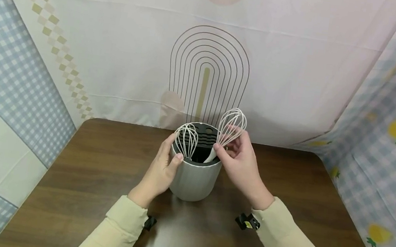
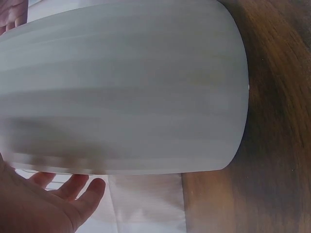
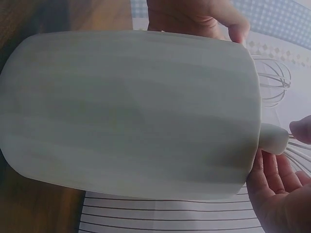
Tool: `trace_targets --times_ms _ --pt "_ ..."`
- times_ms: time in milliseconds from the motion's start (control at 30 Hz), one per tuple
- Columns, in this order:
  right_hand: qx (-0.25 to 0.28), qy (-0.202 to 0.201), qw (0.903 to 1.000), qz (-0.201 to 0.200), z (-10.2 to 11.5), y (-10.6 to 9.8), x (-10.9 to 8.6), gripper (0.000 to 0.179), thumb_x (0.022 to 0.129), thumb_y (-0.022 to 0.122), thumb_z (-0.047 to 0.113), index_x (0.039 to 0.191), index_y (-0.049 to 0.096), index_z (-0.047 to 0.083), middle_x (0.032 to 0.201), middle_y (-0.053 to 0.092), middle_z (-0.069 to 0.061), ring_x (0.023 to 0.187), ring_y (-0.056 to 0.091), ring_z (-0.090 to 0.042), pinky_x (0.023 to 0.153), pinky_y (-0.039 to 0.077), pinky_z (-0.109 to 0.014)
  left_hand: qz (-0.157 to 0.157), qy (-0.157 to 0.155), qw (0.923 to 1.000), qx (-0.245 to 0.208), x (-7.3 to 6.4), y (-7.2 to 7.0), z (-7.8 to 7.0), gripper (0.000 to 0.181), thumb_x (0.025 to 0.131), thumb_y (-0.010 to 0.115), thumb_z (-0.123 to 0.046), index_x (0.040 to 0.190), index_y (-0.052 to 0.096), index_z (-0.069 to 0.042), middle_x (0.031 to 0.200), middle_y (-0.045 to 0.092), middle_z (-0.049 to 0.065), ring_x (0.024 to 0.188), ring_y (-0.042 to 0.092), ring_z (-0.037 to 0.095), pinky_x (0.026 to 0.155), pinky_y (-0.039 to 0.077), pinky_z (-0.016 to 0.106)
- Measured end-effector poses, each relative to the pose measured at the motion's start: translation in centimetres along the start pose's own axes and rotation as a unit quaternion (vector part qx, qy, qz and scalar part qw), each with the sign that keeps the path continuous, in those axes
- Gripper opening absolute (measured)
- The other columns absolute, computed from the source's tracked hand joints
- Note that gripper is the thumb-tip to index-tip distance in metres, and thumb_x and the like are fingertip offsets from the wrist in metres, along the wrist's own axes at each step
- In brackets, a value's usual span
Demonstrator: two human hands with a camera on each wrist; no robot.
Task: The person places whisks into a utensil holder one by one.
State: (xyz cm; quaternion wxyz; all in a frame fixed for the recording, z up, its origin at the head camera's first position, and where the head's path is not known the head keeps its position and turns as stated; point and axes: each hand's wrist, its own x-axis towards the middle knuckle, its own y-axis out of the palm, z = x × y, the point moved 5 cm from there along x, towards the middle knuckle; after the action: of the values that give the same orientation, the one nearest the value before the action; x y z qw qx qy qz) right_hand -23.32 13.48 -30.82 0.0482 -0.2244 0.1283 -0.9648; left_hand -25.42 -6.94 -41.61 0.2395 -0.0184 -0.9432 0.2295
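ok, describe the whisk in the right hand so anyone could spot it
On the brown table stands a grey utensil holder. At its top, the right hand pinches a white balloon whisk. Unlike the other whisk, it stands higher, with part of its handle exposed.

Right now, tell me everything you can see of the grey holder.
The holder is a tall, rounded, pale grey tub with faint vertical bands, perhaps plastic. Its dark insert has wavy slots and round holes toward the back, with an opening in front. It stands upright on the table. The left hand holds it at the left of its rim. The left whisk sits in it; the right whisk, pinched by the right hand, slants into the opening.
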Motion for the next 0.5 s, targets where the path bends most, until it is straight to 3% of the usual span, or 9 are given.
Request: trace_targets --times_ms 500 --pt "-0.032 -0.023 0.9991 0.013 0.07 0.9 0.04 0.056 0.086 0.068 -0.004 0.133 0.037 -0.005 0.113 0.057 -0.026 0.096 0.063 -0.031 0.078 0.054 -0.038 -0.002 0.005 1.0 0.0 -0.09 -0.03 -0.11 0.061 0.1 0.042 -0.047 0.154 0.019 -0.028 0.154 0.027 0.002 0.137 0.032 0.023 0.107 0.031 0.05"
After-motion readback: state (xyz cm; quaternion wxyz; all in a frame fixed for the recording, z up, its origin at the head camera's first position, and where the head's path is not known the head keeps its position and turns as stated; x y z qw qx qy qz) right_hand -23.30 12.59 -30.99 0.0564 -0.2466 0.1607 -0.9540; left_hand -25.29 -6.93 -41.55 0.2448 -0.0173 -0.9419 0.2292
